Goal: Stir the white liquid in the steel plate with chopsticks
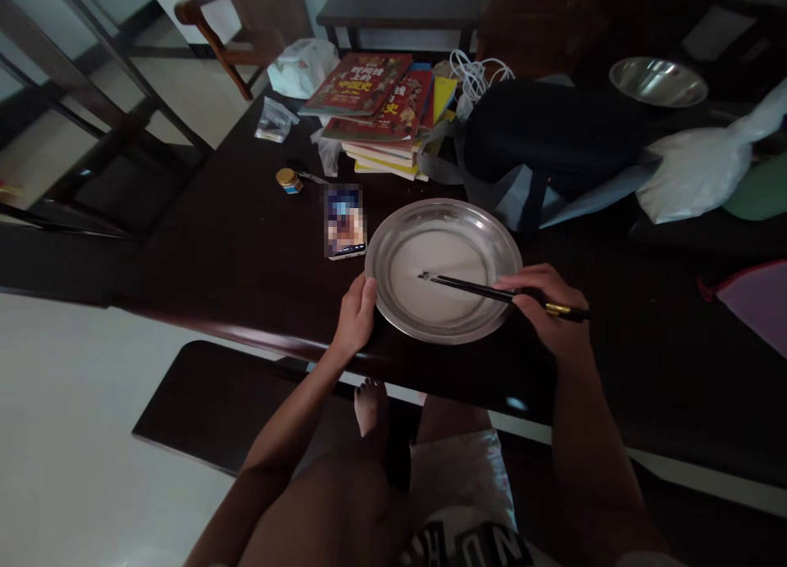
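Note:
A round metal basin (505, 238) with a wide rim stands near the table's front edge, with a whitish layer (409, 260) across its bottom. My left hand (357, 311) grips the basin's left rim, thumb on top and the other fingers mostly hidden below. In my right hand (550, 305) is a pair of black chopsticks (470, 288) with gold bands near the thick end. Their tips reach the middle of the basin, where a little whitish stuff clings to them. Whether the tips touch the bottom I cannot tell.
Left of the basin lies a phone (346, 223) with a blurred screen. Behind are a small gold-lidded jar (288, 180), stacked books (381, 100), white cables (476, 75) and a black bag (547, 129). Another metal bowl (657, 82) and a white plastic bag (694, 170) stand at right.

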A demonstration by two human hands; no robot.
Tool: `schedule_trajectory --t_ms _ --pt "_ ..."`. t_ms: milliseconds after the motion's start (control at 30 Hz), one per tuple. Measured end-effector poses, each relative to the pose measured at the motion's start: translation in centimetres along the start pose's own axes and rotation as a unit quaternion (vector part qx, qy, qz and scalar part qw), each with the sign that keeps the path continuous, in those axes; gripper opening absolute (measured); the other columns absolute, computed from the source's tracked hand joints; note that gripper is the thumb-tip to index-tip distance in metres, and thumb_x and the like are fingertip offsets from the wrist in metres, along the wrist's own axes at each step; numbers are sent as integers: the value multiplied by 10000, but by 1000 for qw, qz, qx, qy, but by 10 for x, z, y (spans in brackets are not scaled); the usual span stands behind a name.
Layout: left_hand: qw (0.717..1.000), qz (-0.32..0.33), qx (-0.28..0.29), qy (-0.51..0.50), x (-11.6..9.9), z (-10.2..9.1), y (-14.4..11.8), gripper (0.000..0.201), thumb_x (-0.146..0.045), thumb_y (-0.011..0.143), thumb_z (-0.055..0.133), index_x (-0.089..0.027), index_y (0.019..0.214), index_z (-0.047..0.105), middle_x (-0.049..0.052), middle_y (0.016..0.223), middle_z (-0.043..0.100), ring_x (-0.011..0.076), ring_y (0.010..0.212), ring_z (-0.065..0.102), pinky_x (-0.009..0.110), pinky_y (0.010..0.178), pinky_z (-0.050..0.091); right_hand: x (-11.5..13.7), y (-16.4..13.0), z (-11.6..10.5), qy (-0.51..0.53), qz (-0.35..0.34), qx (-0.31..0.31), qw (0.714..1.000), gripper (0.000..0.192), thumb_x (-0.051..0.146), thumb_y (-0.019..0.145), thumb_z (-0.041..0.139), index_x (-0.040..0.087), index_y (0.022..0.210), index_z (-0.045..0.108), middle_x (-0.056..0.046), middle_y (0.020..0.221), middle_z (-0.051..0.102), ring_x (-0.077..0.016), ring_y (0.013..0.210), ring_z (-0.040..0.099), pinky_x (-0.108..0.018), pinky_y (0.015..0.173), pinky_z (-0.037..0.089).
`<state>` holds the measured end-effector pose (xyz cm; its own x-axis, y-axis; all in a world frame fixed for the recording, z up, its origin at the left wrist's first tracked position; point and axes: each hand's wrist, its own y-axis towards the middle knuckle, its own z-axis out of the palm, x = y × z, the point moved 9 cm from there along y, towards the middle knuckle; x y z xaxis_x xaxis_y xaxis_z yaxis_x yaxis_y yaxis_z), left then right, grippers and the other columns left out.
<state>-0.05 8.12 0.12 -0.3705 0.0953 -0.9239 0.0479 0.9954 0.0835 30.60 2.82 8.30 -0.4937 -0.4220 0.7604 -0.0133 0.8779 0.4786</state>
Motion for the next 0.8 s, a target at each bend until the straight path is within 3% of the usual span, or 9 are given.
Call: schedule_trajectory --t_ms 167,233,367,433,567,733,800 --pt "1000 3 5 -2 -2 0 0 718 -719 1025 357 -146 1274 712 162 1323 746 298 1245 679 463 1139 482 -6 -5 -25 54 8 -152 987 228 430 1014 607 288 1100 763 -6 739 791 -230 722 735 -421 753 591" --pt "1000 3 6 -2 -3 -1 -1 710 -714 1028 352 -152 1266 714 158 1313 749 297 1243 680 462 1132 487 -3 -5 -20 61 4 -130 990 235 437 1022 595 284 1041 773 -11 744 790 -226 728 735 -402 717 582" --pt "1000 3 1 -3 -3 -2 -1 682 -696 1032 362 -158 1260 713 151 1287 757 295 1235 684 455 1111 500 5 -1 2 17 -13 -7 1000 191 369 999 638 299 919 797 -33 905 826 -257 932 741 -437 835 583" --pt "1000 5 -1 -3 -3 -2 -1 678 -695 1030 366 -156 1239 720 153 1268 761 292 1206 695 451 1094 509 3 -2 -1 13 -9 -19 1000 209 333 1002 633 308 870 793 -27 898 822 -258 936 722 -448 852 575" --pt "1000 7 -2 0 -2 -3 -1 679 -692 1032 360 -151 1221 723 163 1270 757 297 1199 695 457 1085 509 -7 -7 -19 43 24 -102 994 309 341 1029 586 306 793 781 -18 759 768 -247 821 683 -437 756 554" --pt "1000 6 1 2 -4 -4 -3 690 -699 1032 348 -151 1239 714 161 1300 750 294 1229 687 439 1102 498 6 -4 4 2 -14 13 1000 215 341 1007 628 330 885 805 -8 870 817 -260 883 717 -472 836 568" --pt "1000 5 3 4 -5 -4 -3 697 -702 1032 347 -148 1245 712 161 1307 747 296 1243 684 433 1104 497 8 -3 2 -16 -15 -1 1000 211 348 1007 624 333 919 815 -16 882 814 -252 873 720 -455 811 575"
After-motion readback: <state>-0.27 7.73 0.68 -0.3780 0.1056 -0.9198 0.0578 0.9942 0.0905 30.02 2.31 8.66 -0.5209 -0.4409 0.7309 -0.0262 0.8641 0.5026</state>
